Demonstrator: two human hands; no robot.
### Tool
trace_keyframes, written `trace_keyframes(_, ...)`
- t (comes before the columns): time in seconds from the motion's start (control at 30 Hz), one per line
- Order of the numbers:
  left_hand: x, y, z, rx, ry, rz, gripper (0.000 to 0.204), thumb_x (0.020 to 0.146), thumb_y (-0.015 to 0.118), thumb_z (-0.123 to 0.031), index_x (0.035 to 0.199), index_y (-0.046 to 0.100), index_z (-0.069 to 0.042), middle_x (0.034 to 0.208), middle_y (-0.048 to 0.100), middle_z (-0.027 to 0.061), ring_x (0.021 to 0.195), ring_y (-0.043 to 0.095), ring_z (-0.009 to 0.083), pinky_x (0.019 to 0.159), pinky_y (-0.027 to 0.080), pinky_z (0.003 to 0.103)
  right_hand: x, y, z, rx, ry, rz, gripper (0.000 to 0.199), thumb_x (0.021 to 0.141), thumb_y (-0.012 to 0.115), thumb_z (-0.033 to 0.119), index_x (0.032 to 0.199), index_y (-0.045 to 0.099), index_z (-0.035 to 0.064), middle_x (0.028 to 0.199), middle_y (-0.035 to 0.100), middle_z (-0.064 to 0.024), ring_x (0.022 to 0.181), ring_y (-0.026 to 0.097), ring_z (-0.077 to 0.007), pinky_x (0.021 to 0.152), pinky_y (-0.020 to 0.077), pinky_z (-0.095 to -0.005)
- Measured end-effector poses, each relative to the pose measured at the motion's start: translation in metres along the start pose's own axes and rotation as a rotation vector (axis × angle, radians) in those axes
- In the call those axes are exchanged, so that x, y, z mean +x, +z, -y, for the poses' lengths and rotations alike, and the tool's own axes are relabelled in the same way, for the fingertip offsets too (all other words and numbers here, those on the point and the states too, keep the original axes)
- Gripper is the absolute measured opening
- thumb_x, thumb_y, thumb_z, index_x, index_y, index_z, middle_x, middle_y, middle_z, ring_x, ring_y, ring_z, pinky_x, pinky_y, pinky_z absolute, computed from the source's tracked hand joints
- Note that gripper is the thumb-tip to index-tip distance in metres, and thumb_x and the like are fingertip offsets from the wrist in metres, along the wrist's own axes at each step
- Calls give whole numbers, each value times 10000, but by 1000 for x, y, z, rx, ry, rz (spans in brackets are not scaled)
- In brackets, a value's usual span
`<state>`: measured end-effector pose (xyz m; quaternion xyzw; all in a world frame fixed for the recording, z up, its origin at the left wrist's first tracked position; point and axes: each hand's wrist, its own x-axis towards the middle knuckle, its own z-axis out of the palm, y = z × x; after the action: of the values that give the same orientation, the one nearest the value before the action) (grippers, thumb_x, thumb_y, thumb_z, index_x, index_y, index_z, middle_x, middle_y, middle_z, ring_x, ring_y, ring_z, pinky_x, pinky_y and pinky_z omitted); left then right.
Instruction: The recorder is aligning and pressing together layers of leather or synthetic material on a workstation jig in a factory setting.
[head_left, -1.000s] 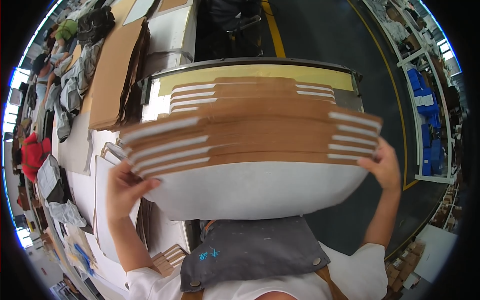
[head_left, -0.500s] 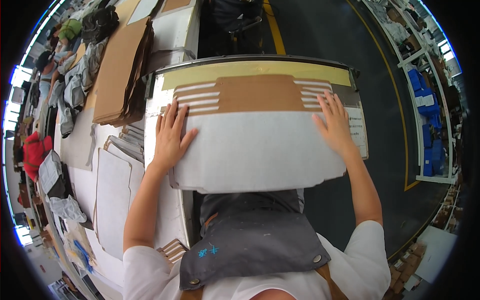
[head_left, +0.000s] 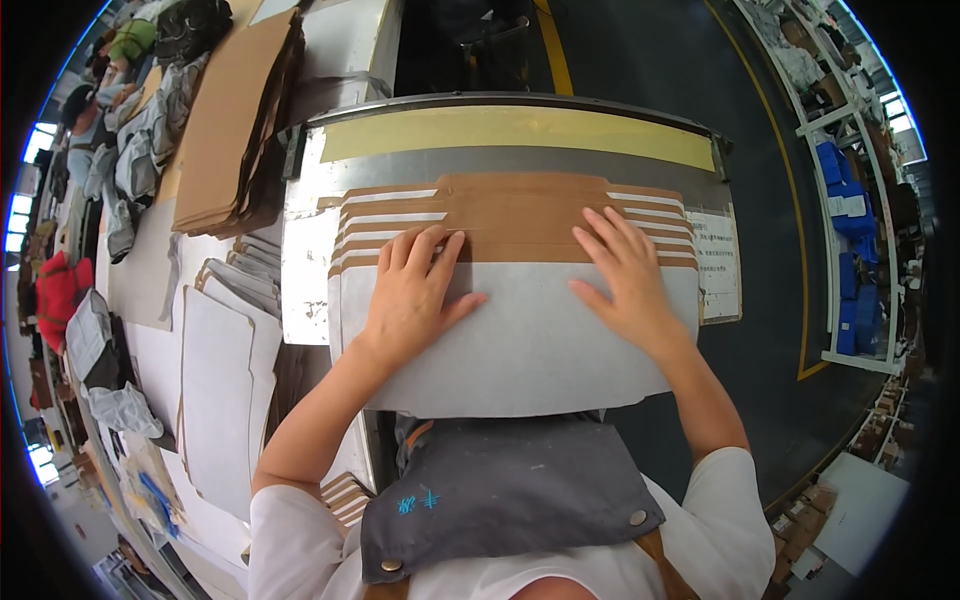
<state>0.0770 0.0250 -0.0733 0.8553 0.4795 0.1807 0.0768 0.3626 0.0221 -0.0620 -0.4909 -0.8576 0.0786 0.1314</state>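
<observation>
Together, left hand (head_left: 408, 299) and right hand (head_left: 633, 289) touch brown-and-white sheets (head_left: 530, 335), apparently stacked.

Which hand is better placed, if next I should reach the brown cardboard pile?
Probably the left hand: it is nearer the cardboard pile, while the right hand lies farther across the white sheet.

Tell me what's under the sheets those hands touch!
A shiny tabletop shows beyond the fanned sheets, and a printed card peeks out at right; the rest underneath is covered.

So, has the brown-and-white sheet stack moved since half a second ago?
Yes: the stack moved toward the dark-grey apron, clear of the flat yellow strip it overlapped.
</observation>
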Motion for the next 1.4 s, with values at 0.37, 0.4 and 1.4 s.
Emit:
trace_keyframes(0.37,-4,-8,-6,-94,-73,36,706,674,804,-362,1227,545,-8,1195,485,137,1094,462,335,906,392,455,-304,122,-82,143,1592,-816,305,1006,461,201,1201,530,-24,1219,554,-162,1118,536,-285,985,421,-388)
trace_keyframes(0.4,-5,-10,-6,-90,-82,54,710,671,805,-366,1225,545,-6,1193,484,139,1089,466,335,903,394,457,-302,130,-84,197,1605,-818,309,1005,462,207,1200,532,-22,1214,557,-159,1115,538,-284,983,422,-388)
trace_keyframes(1.4,1,-99,-30,-75,117,-343,151,722,701,61,830,637,-22,753,614,62,712,584,235,780,428,335,-65,-83,-8,75,79,-434,415,855,685,248,1167,573,-2,1145,622,-144,1057,590,-191,930,427,-311)
